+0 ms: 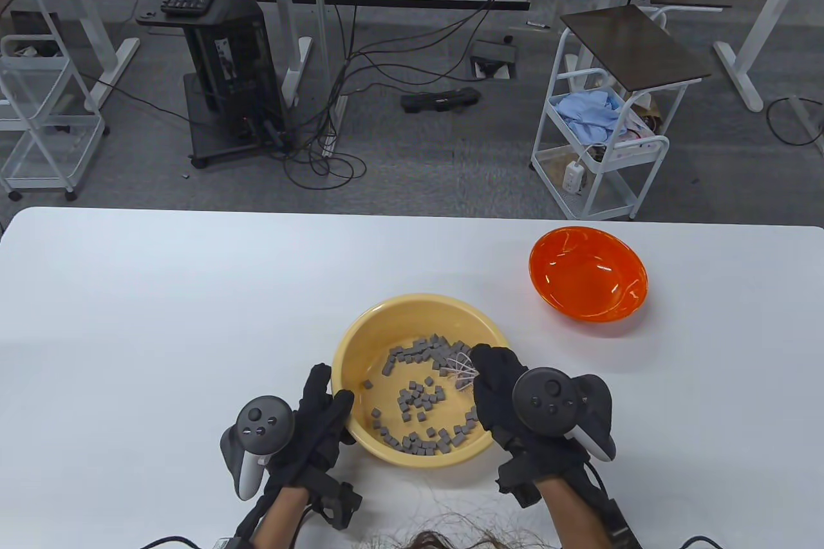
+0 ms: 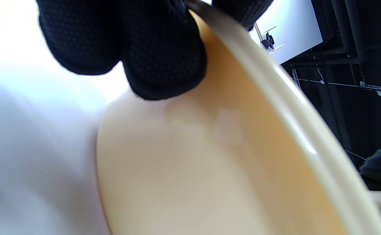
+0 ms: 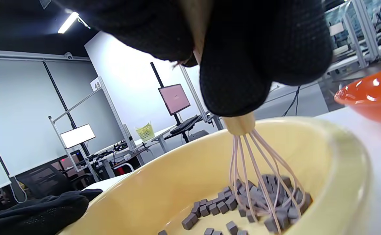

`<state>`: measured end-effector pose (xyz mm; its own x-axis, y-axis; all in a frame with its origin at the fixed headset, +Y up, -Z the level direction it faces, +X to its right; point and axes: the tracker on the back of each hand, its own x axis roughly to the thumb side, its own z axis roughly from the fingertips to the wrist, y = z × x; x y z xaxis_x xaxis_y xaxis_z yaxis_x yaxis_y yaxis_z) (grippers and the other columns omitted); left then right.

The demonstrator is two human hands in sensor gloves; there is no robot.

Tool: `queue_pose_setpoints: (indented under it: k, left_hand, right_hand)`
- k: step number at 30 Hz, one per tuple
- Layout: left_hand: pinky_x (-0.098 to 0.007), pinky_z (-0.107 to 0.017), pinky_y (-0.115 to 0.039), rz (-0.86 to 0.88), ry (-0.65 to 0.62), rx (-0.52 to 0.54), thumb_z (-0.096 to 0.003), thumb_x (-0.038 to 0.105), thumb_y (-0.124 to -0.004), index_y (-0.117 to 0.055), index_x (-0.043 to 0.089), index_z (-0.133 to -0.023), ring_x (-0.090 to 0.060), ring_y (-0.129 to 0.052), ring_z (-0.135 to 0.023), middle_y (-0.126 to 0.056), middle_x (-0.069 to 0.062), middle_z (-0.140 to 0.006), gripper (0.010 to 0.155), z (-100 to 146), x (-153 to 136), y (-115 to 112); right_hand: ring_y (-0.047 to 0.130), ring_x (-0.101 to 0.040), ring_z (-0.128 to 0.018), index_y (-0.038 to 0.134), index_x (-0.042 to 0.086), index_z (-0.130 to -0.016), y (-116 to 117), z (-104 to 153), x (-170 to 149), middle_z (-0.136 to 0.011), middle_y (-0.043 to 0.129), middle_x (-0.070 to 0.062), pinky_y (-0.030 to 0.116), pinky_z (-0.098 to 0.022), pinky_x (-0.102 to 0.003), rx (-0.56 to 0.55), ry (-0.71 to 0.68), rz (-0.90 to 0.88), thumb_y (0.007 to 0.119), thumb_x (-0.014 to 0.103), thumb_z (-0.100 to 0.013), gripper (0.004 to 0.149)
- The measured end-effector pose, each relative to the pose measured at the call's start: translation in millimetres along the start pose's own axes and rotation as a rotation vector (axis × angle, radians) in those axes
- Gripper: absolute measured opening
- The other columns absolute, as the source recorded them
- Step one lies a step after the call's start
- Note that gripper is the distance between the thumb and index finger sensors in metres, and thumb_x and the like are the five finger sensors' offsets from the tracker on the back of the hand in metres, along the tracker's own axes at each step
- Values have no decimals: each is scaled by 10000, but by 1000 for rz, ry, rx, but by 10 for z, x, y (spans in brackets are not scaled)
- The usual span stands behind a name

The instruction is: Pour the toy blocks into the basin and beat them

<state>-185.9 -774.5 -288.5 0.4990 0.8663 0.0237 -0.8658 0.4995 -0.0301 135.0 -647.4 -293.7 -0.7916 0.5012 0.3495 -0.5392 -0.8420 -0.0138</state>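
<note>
Broadly, the white bench point(image 1: 129, 291) carries the yellow basin point(image 1: 360, 330) near its front edge and, well apart to the right rear, an empty orange bowl point(image 1: 588, 282), which suggests the pouring is done, since the grey blocks point(image 1: 417, 398) lie scattered across the basin floor. At the basin's near-left rim the left hand point(image 1: 315, 420) grips the wall, fingers outside and thumb over the lip, evidently to steady it against the stirring. Over the right side the right hand point(image 1: 499, 388) is closed round the wooden handle of a whisk point(image 3: 259, 182), whose wires stand among the blocks, placed for beating.
</note>
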Motion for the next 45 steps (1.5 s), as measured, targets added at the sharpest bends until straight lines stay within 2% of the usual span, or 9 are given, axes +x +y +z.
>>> queue_pose_setpoints:
  k: [3,7,12,15,23,29,32,38,45]
  left_hand:
    - [-476,-493,-879,3,1,3,-691,313,-642,-354,-94,-1138,-114,-1025,-468,-865,-213,-757,670,2,5,-2]
    - [-479,-495,-877,9,3,3,-691,309,-644,-356,-92,-1138,-117,-1023,-472,-861,-217,-759,666,0,9,-2]
    - [-482,-495,-876,14,3,1,-690,310,-645,-353,-94,-1140,-120,-1024,-473,-864,-215,-759,671,0,9,0]
    - [-481,-495,-877,7,4,-4,-690,310,-644,-355,-96,-1136,-119,-1024,-474,-864,-215,-759,669,-3,15,5]
    - [-474,-489,-882,12,25,-9,-689,312,-645,-360,-131,-1121,-116,-1032,-471,-868,-215,-755,681,-5,19,12]
    - [-470,-485,-887,9,30,-5,-690,318,-641,-361,-143,-1115,-115,-1041,-472,-877,-215,-752,687,3,20,11]
    - [-465,-483,-891,7,29,0,-691,321,-640,-359,-146,-1113,-111,-1045,-469,-876,-212,-752,690,5,19,9]
    - [-464,-483,-891,0,29,13,-692,318,-638,-357,-139,-1117,-110,-1044,-470,-875,-212,-752,684,12,22,2]
    - [-482,-495,-879,-7,22,19,-693,310,-634,-359,-106,-1132,-126,-1035,-487,-863,-222,-768,665,22,27,-5]
  right_hand:
    - [948,-450,-604,636,22,-1048,71,-36,-68,-1027,650,-377,823,-528,-559,28,-11,-70,738,139,-663,415]
    - [905,-503,-677,609,20,-1064,156,-100,-177,-1067,582,-389,777,-579,-600,93,-20,-255,718,135,-672,423]
    - [882,-527,-711,602,22,-1071,285,-190,-193,-1088,555,-390,753,-602,-617,145,-48,-409,707,133,-680,420]
    - [875,-534,-711,602,20,-1072,343,-202,-140,-1093,551,-388,744,-605,-622,218,-75,-474,705,128,-683,417]
    - [897,-522,-656,642,19,-1057,228,-156,4,-1078,603,-383,760,-569,-613,312,-132,-451,710,124,-681,396]
    - [917,-450,-530,702,23,-1016,72,-71,160,-1034,679,-370,788,-472,-561,365,-189,-364,726,125,-668,363]
    - [926,-385,-441,735,38,-994,-41,-22,212,-995,737,-346,807,-395,-508,348,-194,-271,742,133,-656,351]
    - [924,-348,-410,733,47,-998,-296,70,183,-983,757,-330,813,-369,-480,327,-134,-111,751,136,-659,351]
    - [926,-358,-423,727,37,-1002,-370,70,85,-987,750,-339,817,-379,-489,250,-59,-38,750,128,-664,350]
